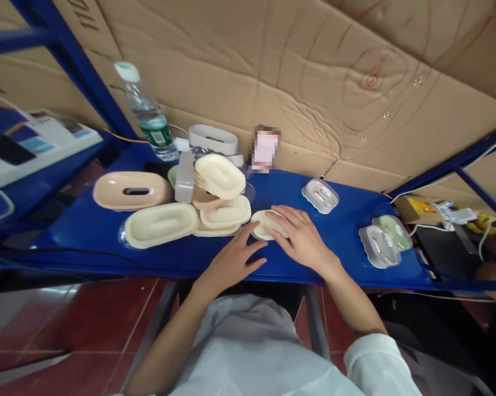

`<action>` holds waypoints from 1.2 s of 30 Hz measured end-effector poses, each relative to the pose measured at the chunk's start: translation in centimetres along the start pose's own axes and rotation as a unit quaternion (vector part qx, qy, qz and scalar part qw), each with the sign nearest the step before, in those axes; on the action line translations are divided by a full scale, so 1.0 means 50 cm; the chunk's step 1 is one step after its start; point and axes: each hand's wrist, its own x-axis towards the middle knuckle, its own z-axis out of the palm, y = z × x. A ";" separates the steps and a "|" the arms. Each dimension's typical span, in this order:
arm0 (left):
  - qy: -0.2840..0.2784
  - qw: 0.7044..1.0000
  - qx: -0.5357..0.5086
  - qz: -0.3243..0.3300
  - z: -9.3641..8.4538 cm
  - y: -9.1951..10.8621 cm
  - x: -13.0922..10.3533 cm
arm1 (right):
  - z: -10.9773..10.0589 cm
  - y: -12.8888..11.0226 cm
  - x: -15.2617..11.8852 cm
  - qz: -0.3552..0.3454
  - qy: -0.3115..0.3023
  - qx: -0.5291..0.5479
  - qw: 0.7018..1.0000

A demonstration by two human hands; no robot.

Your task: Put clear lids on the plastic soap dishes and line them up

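A cream oval piece with a shallow recess (263, 224) lies on the blue tabletop in front of me. My right hand (301, 237) grips it from the right, fingers over its far side and thumb on its top. My left hand (233, 261) has its fingers apart, with the fingertips at the piece's left edge. Just left of it are stacked cream oval pieces (225, 213) and a longer cream oval tray (162, 224). Another cream piece (221, 175) tops the pile behind, over a peach part partly hidden by it.
Left stands a peach oval holder (128, 191); behind are a water bottle (155, 129), a white holder (213, 139) and a phone (265, 148). Clear-wrapped soap-dish-like items, grey (320, 195), lilac (378, 247) and green (392, 232), lie right. Blue frame posts (77, 66) flank the cardboard wall.
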 end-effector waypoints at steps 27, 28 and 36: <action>-0.004 1.000 -0.029 -0.011 0.011 -0.005 -0.007 | 0.158 -0.182 0.317 -0.158 0.065 -0.079 0.982; -0.003 0.999 -0.039 -0.007 0.009 -0.005 -0.006 | 0.166 -0.195 0.331 -0.144 0.079 -0.076 0.984; 0.009 0.998 -0.065 0.005 0.004 -0.001 -0.004 | 0.223 -0.223 0.410 -0.117 0.054 -0.059 0.990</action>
